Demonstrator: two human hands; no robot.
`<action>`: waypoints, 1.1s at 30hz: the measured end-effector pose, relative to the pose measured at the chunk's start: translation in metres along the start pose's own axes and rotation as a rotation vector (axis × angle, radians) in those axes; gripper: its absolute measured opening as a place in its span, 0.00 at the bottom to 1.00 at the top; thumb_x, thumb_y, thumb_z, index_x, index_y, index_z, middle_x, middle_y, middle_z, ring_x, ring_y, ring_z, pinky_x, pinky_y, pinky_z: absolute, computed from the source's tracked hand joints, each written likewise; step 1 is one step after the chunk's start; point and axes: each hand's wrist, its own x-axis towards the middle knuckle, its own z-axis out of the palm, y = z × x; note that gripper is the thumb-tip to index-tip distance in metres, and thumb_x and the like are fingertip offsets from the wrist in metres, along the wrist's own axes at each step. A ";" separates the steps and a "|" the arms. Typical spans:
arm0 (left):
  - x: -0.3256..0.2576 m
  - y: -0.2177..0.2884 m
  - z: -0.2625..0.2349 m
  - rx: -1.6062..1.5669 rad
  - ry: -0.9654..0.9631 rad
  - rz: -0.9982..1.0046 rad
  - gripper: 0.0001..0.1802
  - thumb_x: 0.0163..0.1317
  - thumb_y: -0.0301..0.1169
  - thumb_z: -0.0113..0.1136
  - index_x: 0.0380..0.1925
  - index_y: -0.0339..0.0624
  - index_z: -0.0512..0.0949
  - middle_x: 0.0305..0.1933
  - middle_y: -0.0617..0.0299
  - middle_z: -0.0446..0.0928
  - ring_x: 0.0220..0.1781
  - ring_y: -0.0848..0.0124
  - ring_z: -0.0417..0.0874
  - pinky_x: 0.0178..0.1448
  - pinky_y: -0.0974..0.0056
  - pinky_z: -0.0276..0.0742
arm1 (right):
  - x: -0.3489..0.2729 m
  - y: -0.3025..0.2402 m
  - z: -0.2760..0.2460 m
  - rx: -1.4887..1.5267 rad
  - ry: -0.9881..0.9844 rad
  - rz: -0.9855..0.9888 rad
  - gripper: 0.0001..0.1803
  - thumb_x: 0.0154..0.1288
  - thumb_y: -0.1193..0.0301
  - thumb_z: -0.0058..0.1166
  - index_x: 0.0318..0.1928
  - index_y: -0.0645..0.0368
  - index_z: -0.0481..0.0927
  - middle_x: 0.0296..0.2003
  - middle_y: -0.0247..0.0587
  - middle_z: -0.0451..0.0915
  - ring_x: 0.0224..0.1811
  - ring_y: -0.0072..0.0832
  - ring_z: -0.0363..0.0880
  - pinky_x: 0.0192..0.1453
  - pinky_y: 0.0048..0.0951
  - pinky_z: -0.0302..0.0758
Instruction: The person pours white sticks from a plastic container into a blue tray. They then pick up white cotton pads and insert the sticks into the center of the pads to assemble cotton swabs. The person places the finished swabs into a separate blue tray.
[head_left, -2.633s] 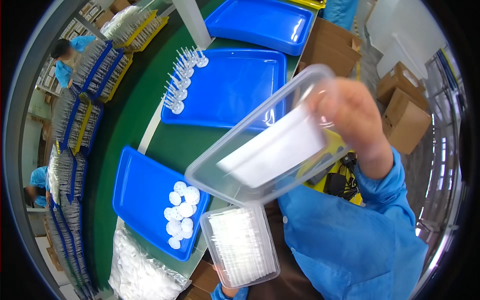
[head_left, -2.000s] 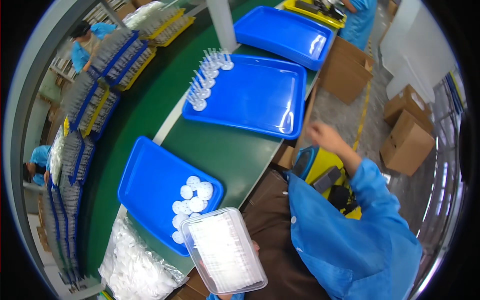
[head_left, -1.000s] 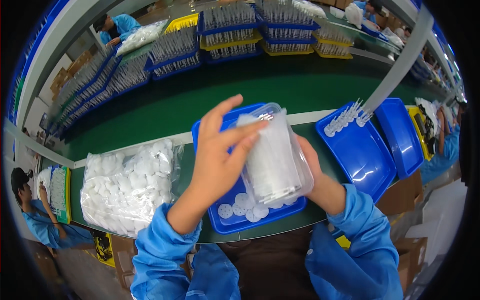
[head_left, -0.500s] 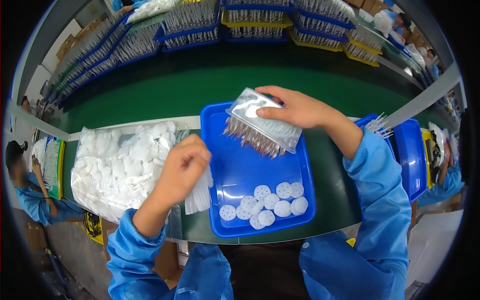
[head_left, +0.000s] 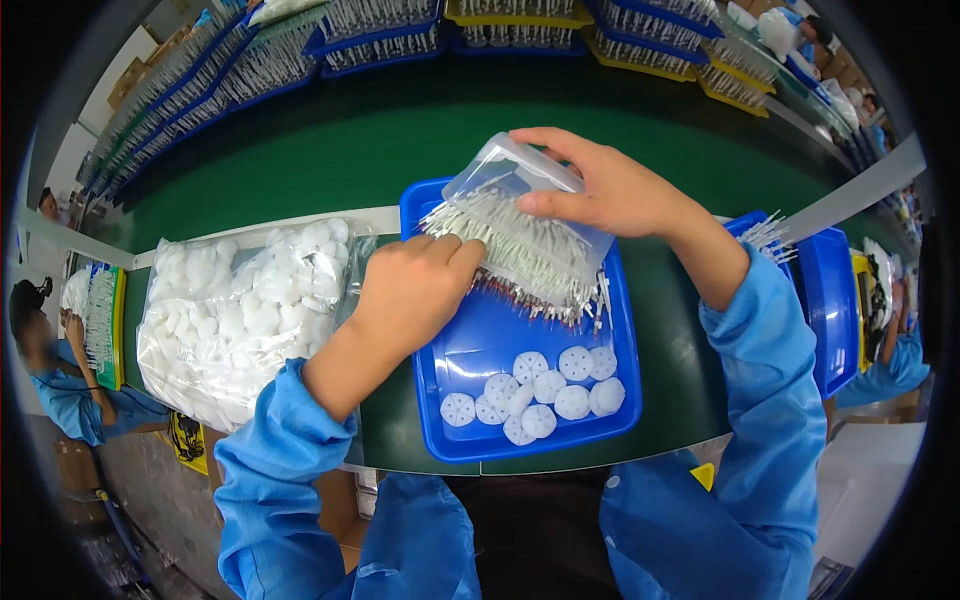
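Observation:
My right hand (head_left: 622,190) grips a clear plastic box (head_left: 505,160), tilted over the blue tray (head_left: 432,440). A dense bundle of thin white sticks with dark reddish tips (head_left: 520,245) spills at the box's open lower end. My left hand (head_left: 415,290) is closed at the left edge of the sticks, fingers curled; what they pinch is hidden. Several round white discs with small holes (head_left: 537,385) lie in the near part of the tray.
A clear bag of white round pieces (head_left: 245,310) lies left of the tray. More blue trays (head_left: 828,310) stand at the right. Stacked trays of upright sticks (head_left: 515,30) line the far edge of the green table (head_left: 330,160). A person (head_left: 75,375) sits at far left.
My left hand has moved up and right from beside the tray to the sticks. The box has tipped, showing the sticks' white lengths, and some sticks now hang loose at its right.

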 end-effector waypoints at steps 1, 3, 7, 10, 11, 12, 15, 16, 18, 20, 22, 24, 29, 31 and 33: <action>0.002 -0.001 0.002 0.009 0.007 0.010 0.10 0.62 0.32 0.73 0.44 0.52 0.87 0.30 0.64 0.81 0.31 0.61 0.87 0.34 0.55 0.84 | -0.004 0.003 -0.001 0.029 0.008 0.006 0.45 0.74 0.53 0.72 0.83 0.55 0.66 0.62 0.50 0.84 0.64 0.37 0.84 0.69 0.39 0.80; 0.004 -0.002 0.006 0.001 0.020 0.034 0.09 0.62 0.32 0.73 0.43 0.52 0.87 0.30 0.64 0.81 0.31 0.61 0.87 0.35 0.56 0.84 | -0.009 0.015 -0.001 0.095 0.023 0.028 0.45 0.74 0.55 0.73 0.83 0.55 0.65 0.64 0.50 0.83 0.65 0.37 0.83 0.70 0.40 0.79; 0.010 0.004 0.009 -0.078 0.078 0.068 0.08 0.61 0.33 0.75 0.40 0.52 0.89 0.29 0.64 0.81 0.32 0.60 0.87 0.36 0.56 0.84 | -0.011 0.017 -0.002 0.220 0.011 0.025 0.45 0.75 0.56 0.72 0.83 0.55 0.64 0.66 0.50 0.80 0.68 0.37 0.81 0.72 0.40 0.78; 0.015 0.000 0.003 -0.189 0.107 -0.040 0.07 0.60 0.33 0.77 0.38 0.51 0.91 0.29 0.63 0.82 0.32 0.60 0.87 0.36 0.56 0.83 | -0.014 0.018 -0.002 0.231 0.024 -0.021 0.45 0.75 0.56 0.72 0.83 0.56 0.64 0.67 0.51 0.80 0.69 0.37 0.80 0.73 0.40 0.77; 0.018 -0.002 0.000 -0.234 0.109 -0.091 0.06 0.60 0.33 0.78 0.37 0.51 0.92 0.29 0.63 0.82 0.31 0.60 0.86 0.36 0.57 0.82 | -0.018 0.017 -0.002 0.241 0.031 -0.026 0.45 0.75 0.56 0.72 0.83 0.56 0.64 0.67 0.51 0.80 0.69 0.37 0.80 0.74 0.40 0.76; 0.022 -0.005 -0.006 -0.307 0.077 -0.137 0.06 0.59 0.32 0.78 0.37 0.51 0.93 0.29 0.62 0.82 0.31 0.60 0.86 0.36 0.57 0.81 | -0.021 0.017 -0.003 0.250 0.039 -0.032 0.46 0.75 0.56 0.72 0.83 0.57 0.64 0.67 0.51 0.79 0.69 0.38 0.80 0.74 0.40 0.76; 0.043 -0.013 -0.030 -0.439 0.003 -0.232 0.08 0.59 0.30 0.80 0.39 0.47 0.95 0.29 0.59 0.82 0.31 0.63 0.84 0.36 0.59 0.78 | -0.016 0.023 -0.001 0.417 0.047 -0.025 0.46 0.75 0.56 0.71 0.84 0.57 0.63 0.68 0.52 0.79 0.71 0.39 0.79 0.75 0.41 0.75; 0.045 -0.015 -0.030 -0.422 0.022 -0.182 0.08 0.59 0.30 0.80 0.39 0.47 0.95 0.29 0.59 0.82 0.30 0.63 0.84 0.36 0.59 0.77 | -0.014 0.024 0.002 0.349 0.042 -0.012 0.46 0.76 0.56 0.71 0.84 0.57 0.63 0.68 0.52 0.79 0.71 0.39 0.79 0.75 0.41 0.75; 0.052 -0.023 -0.031 -0.386 0.077 -0.077 0.08 0.59 0.30 0.80 0.40 0.47 0.95 0.29 0.59 0.82 0.30 0.63 0.84 0.35 0.59 0.77 | -0.009 0.023 0.001 0.198 0.038 0.010 0.46 0.76 0.56 0.70 0.84 0.57 0.62 0.68 0.52 0.79 0.72 0.39 0.78 0.76 0.40 0.75; 0.063 -0.029 -0.047 -0.366 0.123 -0.128 0.08 0.60 0.30 0.80 0.40 0.47 0.95 0.29 0.59 0.81 0.30 0.64 0.83 0.35 0.59 0.77 | -0.008 0.024 -0.005 0.252 0.091 -0.018 0.47 0.75 0.51 0.70 0.83 0.57 0.64 0.67 0.54 0.80 0.70 0.41 0.80 0.73 0.41 0.77; 0.068 -0.031 -0.054 -0.355 0.116 -0.151 0.09 0.60 0.30 0.80 0.41 0.47 0.95 0.28 0.60 0.81 0.29 0.64 0.82 0.35 0.60 0.77 | -0.006 0.032 -0.003 0.330 0.165 -0.031 0.51 0.70 0.40 0.70 0.82 0.56 0.68 0.63 0.57 0.82 0.66 0.45 0.83 0.69 0.43 0.79; 0.071 -0.031 -0.055 -0.352 0.071 -0.132 0.10 0.60 0.29 0.80 0.42 0.47 0.95 0.28 0.60 0.80 0.29 0.64 0.82 0.35 0.60 0.76 | -0.006 0.027 -0.006 0.208 0.144 0.000 0.50 0.71 0.40 0.70 0.82 0.56 0.68 0.63 0.58 0.82 0.66 0.45 0.83 0.68 0.43 0.80; 0.076 -0.035 -0.070 -0.448 0.267 -0.056 0.04 0.63 0.20 0.70 0.37 0.36 0.86 0.37 0.60 0.81 0.40 0.69 0.83 0.45 0.65 0.77 | -0.010 0.027 -0.021 0.207 0.166 0.057 0.50 0.72 0.41 0.69 0.82 0.56 0.67 0.64 0.59 0.82 0.65 0.45 0.84 0.67 0.43 0.81; 0.066 -0.038 -0.067 -0.633 0.239 -0.178 0.05 0.63 0.21 0.66 0.37 0.37 0.86 0.38 0.60 0.83 0.40 0.70 0.85 0.46 0.65 0.78 | -0.015 0.028 -0.023 0.261 0.195 0.020 0.49 0.72 0.42 0.69 0.82 0.57 0.67 0.64 0.58 0.82 0.64 0.44 0.85 0.67 0.42 0.81; 0.063 -0.037 -0.067 -0.815 0.218 -0.312 0.03 0.66 0.23 0.64 0.35 0.38 0.85 0.37 0.62 0.82 0.40 0.73 0.83 0.46 0.65 0.77 | -0.019 0.021 -0.031 0.420 0.225 -0.004 0.47 0.75 0.44 0.67 0.82 0.58 0.66 0.62 0.55 0.83 0.63 0.38 0.85 0.65 0.39 0.81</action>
